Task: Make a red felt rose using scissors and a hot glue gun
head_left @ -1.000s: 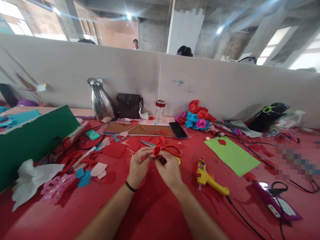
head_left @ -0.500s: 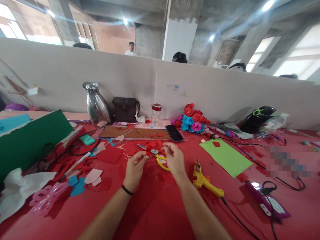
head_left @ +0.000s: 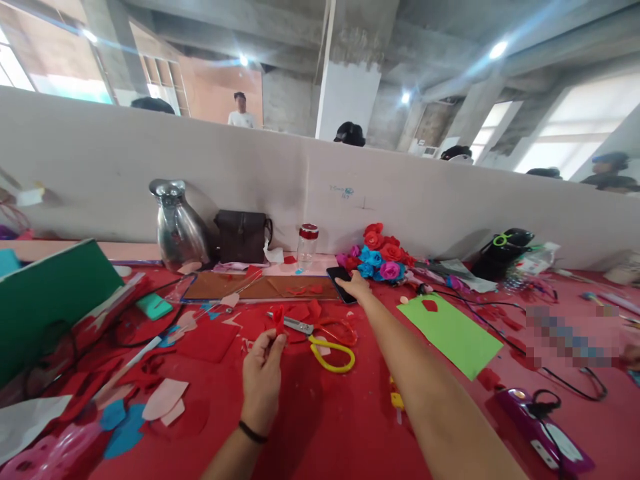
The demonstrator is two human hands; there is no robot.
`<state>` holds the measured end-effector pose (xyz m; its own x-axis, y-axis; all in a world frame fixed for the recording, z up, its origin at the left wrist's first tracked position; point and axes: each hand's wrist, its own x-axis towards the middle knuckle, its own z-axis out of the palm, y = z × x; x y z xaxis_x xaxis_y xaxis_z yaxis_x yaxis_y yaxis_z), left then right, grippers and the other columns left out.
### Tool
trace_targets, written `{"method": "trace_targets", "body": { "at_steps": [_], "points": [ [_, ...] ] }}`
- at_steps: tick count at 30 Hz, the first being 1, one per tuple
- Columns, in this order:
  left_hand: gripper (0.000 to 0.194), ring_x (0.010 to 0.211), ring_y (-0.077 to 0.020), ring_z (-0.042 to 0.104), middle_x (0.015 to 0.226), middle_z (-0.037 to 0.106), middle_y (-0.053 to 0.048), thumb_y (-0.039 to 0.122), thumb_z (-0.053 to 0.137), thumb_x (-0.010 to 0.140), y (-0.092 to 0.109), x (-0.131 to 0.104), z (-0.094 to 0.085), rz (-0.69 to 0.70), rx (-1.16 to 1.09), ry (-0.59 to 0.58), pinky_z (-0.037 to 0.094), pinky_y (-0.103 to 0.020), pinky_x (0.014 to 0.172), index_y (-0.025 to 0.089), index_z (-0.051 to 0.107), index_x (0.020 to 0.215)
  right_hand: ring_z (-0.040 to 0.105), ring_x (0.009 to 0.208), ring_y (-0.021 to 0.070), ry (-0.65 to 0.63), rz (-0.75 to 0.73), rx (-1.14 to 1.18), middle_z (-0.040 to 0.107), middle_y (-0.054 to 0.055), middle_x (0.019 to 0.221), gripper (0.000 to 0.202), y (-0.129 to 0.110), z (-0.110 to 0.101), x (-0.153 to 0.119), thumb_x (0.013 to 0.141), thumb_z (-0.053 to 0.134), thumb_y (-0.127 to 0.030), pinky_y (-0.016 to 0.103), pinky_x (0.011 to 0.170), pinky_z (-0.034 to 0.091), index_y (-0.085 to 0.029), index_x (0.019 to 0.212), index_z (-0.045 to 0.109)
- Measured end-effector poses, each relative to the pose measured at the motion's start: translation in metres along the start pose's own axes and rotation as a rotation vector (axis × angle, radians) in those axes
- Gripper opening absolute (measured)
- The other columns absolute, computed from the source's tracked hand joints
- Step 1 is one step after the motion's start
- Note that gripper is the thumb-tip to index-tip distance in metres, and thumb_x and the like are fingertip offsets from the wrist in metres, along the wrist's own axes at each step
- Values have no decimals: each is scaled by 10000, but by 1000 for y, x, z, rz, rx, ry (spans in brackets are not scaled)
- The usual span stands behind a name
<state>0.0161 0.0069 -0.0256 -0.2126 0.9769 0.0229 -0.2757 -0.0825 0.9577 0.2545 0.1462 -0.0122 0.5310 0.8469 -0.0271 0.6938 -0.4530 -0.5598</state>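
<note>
Between the thumb and fingers of my left hand (head_left: 263, 363) is a small red paper piece (head_left: 279, 319), upright above the fingertips. My right hand (head_left: 356, 285) reaches to the back of the table, its fingers on the black phone (head_left: 342, 293); the fingers look partly spread and do not wrap round it. Scissors with a yellow and a red handle loop (head_left: 333, 367) lie just right of my left hand. The yellow glue gun (head_left: 397, 400) is mostly hidden under my right forearm.
Behind stand a steel jug (head_left: 180, 230), a dark bag (head_left: 243, 237), a glass jar (head_left: 307, 248) and paper flowers (head_left: 383, 253). A green sheet (head_left: 453, 333) and a purple power strip (head_left: 545, 427) lie right. Paper scraps (head_left: 207, 340) cover the left. People are beyond the partition (head_left: 250, 167).
My right hand has moved from beside the scissors up to the phone. My left hand has shifted slightly down and left, still holding the red piece. The view has tilted up a little.
</note>
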Motion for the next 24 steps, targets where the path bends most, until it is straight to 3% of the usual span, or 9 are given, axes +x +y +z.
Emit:
{"method": "trace_targets", "body": {
  "at_steps": [3,24],
  "points": [
    [240,670,-147,536,669,609,18,393,731,638,-3,-1,2,22,38,-31,417,-230,647,181,635,697,419,1250,380,0,44,-57,529,179,1296,828,-3,5,-1,615,747,-496,510,969,353,-187,1306,413],
    [215,702,-181,582,693,639,-20,383,600,734,-7,-1,3,160,189,-137,465,-269,674,174,652,736,407,1249,381,33,145,-115,495,177,1333,742,-17,12,-10,609,741,-435,518,914,388,-205,1259,468]
  ]
}}
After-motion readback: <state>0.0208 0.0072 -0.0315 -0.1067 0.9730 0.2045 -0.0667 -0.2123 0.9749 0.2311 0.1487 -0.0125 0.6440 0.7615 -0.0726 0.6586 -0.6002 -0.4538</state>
